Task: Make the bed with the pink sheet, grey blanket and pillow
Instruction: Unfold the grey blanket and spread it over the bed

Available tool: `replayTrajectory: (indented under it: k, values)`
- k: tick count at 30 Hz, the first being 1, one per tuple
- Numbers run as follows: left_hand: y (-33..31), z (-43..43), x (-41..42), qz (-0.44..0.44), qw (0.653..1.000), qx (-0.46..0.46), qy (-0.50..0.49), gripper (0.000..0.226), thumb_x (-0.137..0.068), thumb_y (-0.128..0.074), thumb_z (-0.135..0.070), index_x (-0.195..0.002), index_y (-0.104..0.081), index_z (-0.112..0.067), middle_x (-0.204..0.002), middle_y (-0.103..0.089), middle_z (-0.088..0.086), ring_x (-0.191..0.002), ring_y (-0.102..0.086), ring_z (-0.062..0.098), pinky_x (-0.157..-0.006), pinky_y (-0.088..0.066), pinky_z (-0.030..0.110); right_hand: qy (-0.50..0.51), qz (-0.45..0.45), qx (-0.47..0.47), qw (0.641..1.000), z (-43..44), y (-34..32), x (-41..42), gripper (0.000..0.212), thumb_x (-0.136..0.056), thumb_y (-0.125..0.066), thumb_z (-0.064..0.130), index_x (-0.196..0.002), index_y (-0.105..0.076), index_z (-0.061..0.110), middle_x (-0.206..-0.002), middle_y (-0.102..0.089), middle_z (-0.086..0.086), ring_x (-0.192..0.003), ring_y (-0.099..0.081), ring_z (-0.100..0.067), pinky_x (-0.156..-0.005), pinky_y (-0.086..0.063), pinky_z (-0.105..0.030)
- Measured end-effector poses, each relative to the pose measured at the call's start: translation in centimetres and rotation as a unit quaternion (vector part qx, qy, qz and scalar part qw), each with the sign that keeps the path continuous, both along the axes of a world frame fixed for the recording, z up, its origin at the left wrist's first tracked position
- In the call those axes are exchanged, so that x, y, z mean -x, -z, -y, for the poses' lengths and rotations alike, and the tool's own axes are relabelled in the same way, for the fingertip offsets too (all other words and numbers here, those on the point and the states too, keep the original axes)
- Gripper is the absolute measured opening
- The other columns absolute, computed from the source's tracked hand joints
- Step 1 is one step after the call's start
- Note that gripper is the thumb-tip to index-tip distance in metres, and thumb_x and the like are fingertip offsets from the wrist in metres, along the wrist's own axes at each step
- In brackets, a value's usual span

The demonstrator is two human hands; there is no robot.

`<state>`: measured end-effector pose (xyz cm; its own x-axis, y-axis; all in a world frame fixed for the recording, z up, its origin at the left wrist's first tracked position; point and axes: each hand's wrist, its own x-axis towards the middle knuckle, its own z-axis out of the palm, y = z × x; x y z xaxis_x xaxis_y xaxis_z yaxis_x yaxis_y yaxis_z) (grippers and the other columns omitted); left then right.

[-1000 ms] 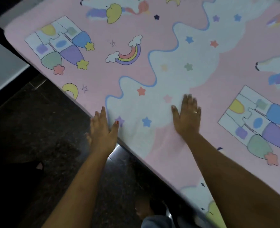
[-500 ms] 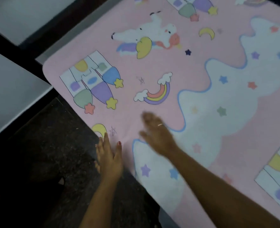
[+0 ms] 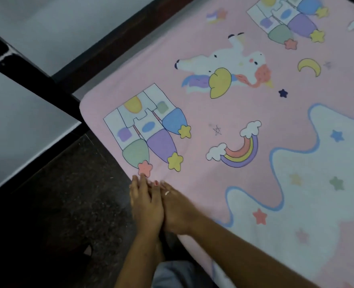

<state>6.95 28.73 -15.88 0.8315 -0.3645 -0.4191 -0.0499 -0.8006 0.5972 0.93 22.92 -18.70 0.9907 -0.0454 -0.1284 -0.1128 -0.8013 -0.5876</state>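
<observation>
Pressing the pink sheet (image 3: 203,113) at its near edge: left hand (image 3: 145,204) and right hand (image 3: 178,210) flat, fingers straight, side by side, touching. Lying smooth over the bed (image 3: 101,53); looks nearly done. Left to do: grey blanket, pillow, neither in view.

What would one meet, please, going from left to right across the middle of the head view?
Grey surface → castle print → rainbow print → white wavy patch; the last three are printed on the pink sheet.
</observation>
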Motion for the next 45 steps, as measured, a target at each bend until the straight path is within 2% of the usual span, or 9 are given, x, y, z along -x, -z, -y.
replayTrajectory:
  k: [4,9,19,24,30,34,38,42,45]
  values:
    - [0.2,1.8,-5.3,-0.004,0.999,0.009,0.052,0.063,-0.098,-0.036,-0.042,-0.151,-0.010,-0.021,-0.159,0.004,-0.003,-0.146,0.006,0.024,-0.116,-0.002,0.036,0.235,0.030,-0.032,0.971,8.5,0.5,-2.7,0.062,-0.091,-0.032,0.039,-0.140,-0.042,0.002,-0.147,-0.041,-0.014,-0.139,-0.035,-0.028,-0.115,-0.016,-0.025]
    - [1.0,2.1,-13.0,0.078,0.980,-0.092,0.160,0.067,-0.098,-0.031,-0.045,-0.152,0.000,-0.018,-0.159,0.009,-0.001,-0.145,0.012,0.026,-0.114,-0.016,0.046,0.416,-0.089,0.122,0.897,13.0,3.3,-9.6,0.077,-0.089,-0.015,0.055,-0.148,-0.028,0.006,-0.154,-0.029,-0.014,-0.142,-0.026,-0.031,-0.113,-0.020,-0.048]
    - [0.7,1.4,-23.5,0.071,0.981,-0.014,0.178,0.065,-0.095,-0.040,-0.009,-0.151,-0.008,-0.014,-0.160,0.001,-0.001,-0.146,0.003,0.019,-0.116,-0.007,0.037,0.142,0.037,0.059,0.987,5.4,0.7,-23.1,0.056,-0.096,-0.026,0.038,-0.145,-0.037,0.014,-0.152,-0.036,-0.003,-0.142,-0.027,-0.024,-0.116,-0.013,-0.039]
    - [0.5,2.5,-26.9,0.074,0.980,0.020,0.186,0.066,-0.094,-0.049,-0.008,-0.150,-0.013,-0.004,-0.159,-0.005,0.008,-0.145,-0.007,0.025,-0.115,-0.007,0.029,0.286,0.004,0.116,0.951,11.6,1.0,-25.4,0.068,-0.095,-0.023,0.048,-0.148,-0.027,0.006,-0.155,-0.028,-0.011,-0.143,-0.024,-0.030,-0.116,-0.021,-0.046]
    - [0.6,3.6,-29.3,0.098,0.970,-0.028,0.220,0.064,-0.094,-0.043,-0.009,-0.151,-0.012,-0.009,-0.159,-0.006,0.006,-0.144,-0.010,0.029,-0.116,-0.014,0.039,0.205,-0.069,0.132,0.967,7.7,0.6,-28.6,0.063,-0.099,-0.030,0.045,-0.153,-0.003,0.024,-0.161,0.001,0.004,-0.147,0.005,-0.024,-0.118,0.001,-0.048]
    - [0.0,3.4,-29.5,0.121,0.973,-0.035,0.195,0.062,-0.093,-0.044,-0.007,-0.149,-0.018,-0.005,-0.158,-0.012,0.012,-0.142,-0.015,0.033,-0.115,-0.015,0.039,0.161,0.017,-0.047,0.986,7.5,-0.7,-28.9,0.055,-0.100,-0.040,0.027,-0.151,-0.020,0.020,-0.158,-0.020,0.002,-0.147,-0.010,-0.017,-0.118,-0.003,-0.036]
    - [-0.9,4.5,-29.6,0.132,0.948,-0.006,0.289,0.066,-0.089,-0.052,-0.003,-0.148,-0.023,-0.002,-0.155,-0.020,0.014,-0.141,-0.018,0.029,-0.115,-0.015,0.035,0.311,0.075,-0.098,0.942,12.2,-1.7,-25.1,0.054,-0.098,-0.042,0.031,-0.147,-0.030,0.010,-0.154,-0.030,-0.008,-0.145,-0.020,-0.023,-0.115,-0.008,-0.025]
    - [-0.9,7.7,-30.2,0.132,0.936,0.010,0.326,0.065,-0.094,-0.051,-0.015,-0.150,-0.019,-0.010,-0.157,-0.017,0.007,-0.144,-0.013,0.022,-0.115,-0.012,0.032,0.533,-0.059,0.104,0.838,20.4,1.4,-16.9,0.074,-0.091,-0.009,0.051,-0.151,-0.016,0.007,-0.158,-0.017,-0.012,-0.145,-0.017,-0.029,-0.115,-0.015,-0.043]
    - [0.2,10.7,-31.9,0.114,0.942,-0.038,0.314,0.069,-0.093,-0.045,-0.038,-0.150,-0.016,-0.013,-0.158,-0.014,0.010,-0.144,-0.014,0.026,-0.117,-0.012,0.037,0.621,-0.179,0.123,0.753,23.5,3.0,-13.1,0.068,-0.098,-0.020,0.052,-0.153,-0.005,0.014,-0.160,-0.004,-0.006,-0.147,-0.005,-0.027,-0.116,-0.009,-0.050]
